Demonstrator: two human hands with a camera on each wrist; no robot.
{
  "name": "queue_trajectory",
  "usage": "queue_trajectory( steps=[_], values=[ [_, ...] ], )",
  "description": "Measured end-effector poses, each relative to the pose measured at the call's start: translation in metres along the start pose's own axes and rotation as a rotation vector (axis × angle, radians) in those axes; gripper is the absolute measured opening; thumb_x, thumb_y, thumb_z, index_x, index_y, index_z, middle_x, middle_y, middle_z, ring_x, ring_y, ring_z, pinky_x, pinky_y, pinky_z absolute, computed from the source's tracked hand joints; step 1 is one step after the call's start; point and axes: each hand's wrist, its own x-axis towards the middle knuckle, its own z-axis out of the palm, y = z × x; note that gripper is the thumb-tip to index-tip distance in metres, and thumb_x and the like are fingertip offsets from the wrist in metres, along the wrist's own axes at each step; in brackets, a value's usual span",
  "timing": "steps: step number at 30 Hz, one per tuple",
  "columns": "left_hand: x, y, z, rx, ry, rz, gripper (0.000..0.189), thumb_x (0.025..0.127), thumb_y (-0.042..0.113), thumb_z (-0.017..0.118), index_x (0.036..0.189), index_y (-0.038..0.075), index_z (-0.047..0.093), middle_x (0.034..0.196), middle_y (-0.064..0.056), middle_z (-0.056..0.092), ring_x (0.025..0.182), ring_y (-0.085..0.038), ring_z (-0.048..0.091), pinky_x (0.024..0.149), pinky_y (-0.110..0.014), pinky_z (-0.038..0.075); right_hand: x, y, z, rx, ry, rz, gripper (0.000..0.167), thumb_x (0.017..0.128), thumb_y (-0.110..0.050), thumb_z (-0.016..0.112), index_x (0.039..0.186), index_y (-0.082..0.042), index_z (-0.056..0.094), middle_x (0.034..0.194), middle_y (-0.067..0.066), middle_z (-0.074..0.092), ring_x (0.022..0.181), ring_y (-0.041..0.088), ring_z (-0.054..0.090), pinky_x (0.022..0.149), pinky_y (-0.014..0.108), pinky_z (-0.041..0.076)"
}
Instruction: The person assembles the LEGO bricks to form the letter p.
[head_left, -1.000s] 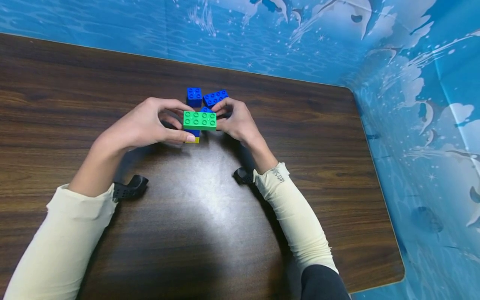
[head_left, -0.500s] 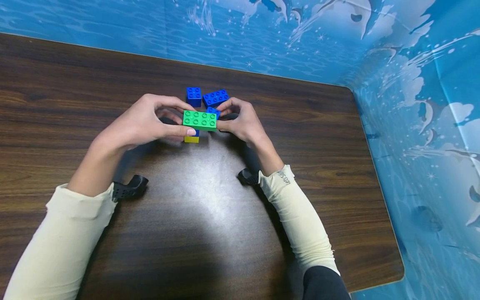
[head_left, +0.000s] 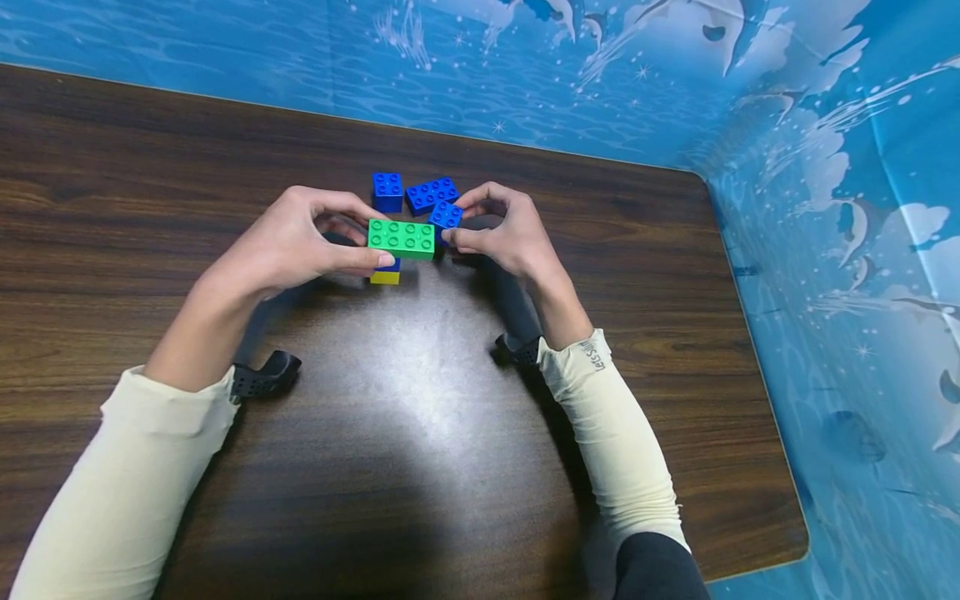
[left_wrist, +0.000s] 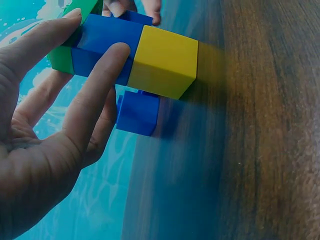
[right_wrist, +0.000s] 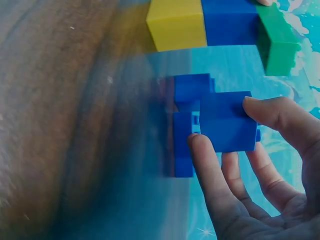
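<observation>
My left hand [head_left: 281, 242] grips a small tower of toy building bricks from its left side. A long green brick [head_left: 401, 239] lies on top, a blue brick [left_wrist: 107, 40] is in the middle and a yellow brick [left_wrist: 165, 62] at the bottom, by the table. My left fingers touch the blue and green parts. Just right of the tower, my right hand [head_left: 513, 233] pinches a square blue brick [right_wrist: 227, 120] between thumb and fingers. That brick is apart from the tower in the right wrist view.
Behind the tower, a square blue brick [head_left: 387, 193] and a longer blue brick [head_left: 432, 196] sit on the dark wooden table [head_left: 420, 375]. A blue sea-patterned cloth [head_left: 480, 92] stands beyond the table's far and right edges.
My right hand has moved right, away from the green brick, bringing the square blue brick out from behind it. The left hand and the tower have hardly moved.
</observation>
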Motion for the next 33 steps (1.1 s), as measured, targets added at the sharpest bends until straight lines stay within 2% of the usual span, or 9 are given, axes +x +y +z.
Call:
queue_trajectory(
  steps=[11,20,26,33],
  values=[
    [0.000,0.001,0.004,-0.027,0.015,-0.002,0.042,0.087,0.025,0.093,0.122,0.010,0.077,0.106,-0.005,0.073,0.089,-0.017,0.070,0.068,-0.032,0.061,-0.007,-0.015,-0.010,0.048,-0.008,-0.080,0.031,0.087,0.004,0.085,0.114,-0.002,0.072,0.104,0.010,0.069,0.088,0.018,0.076,0.084,0.041,0.066],
    [-0.001,0.001,0.003,-0.027,0.024,0.003,0.041,0.086,0.023,0.094,0.120,0.010,0.077,0.100,-0.003,0.074,0.087,-0.018,0.070,0.068,-0.031,0.060,-0.009,-0.031,-0.014,0.039,-0.023,-0.130,0.027,0.088,0.000,0.084,0.112,-0.004,0.073,0.105,0.010,0.070,0.096,0.027,0.074,0.082,0.038,0.066],
    [0.001,0.001,0.005,-0.029,0.025,-0.001,0.041,0.086,0.022,0.094,0.121,0.009,0.077,0.104,-0.004,0.074,0.088,-0.017,0.070,0.067,-0.030,0.060,-0.010,-0.040,-0.013,0.066,-0.044,-0.160,0.028,0.087,0.001,0.084,0.112,-0.003,0.073,0.105,0.010,0.070,0.093,0.023,0.074,0.085,0.044,0.066],
    [0.002,-0.001,0.005,-0.012,0.036,0.008,0.042,0.085,0.023,0.094,0.122,0.009,0.078,0.110,-0.005,0.073,0.092,-0.017,0.068,0.067,-0.028,0.059,-0.011,-0.049,-0.008,0.049,-0.083,-0.219,0.029,0.086,0.000,0.085,0.113,-0.002,0.072,0.109,0.009,0.071,0.090,0.023,0.075,0.084,0.037,0.065]
  ],
)
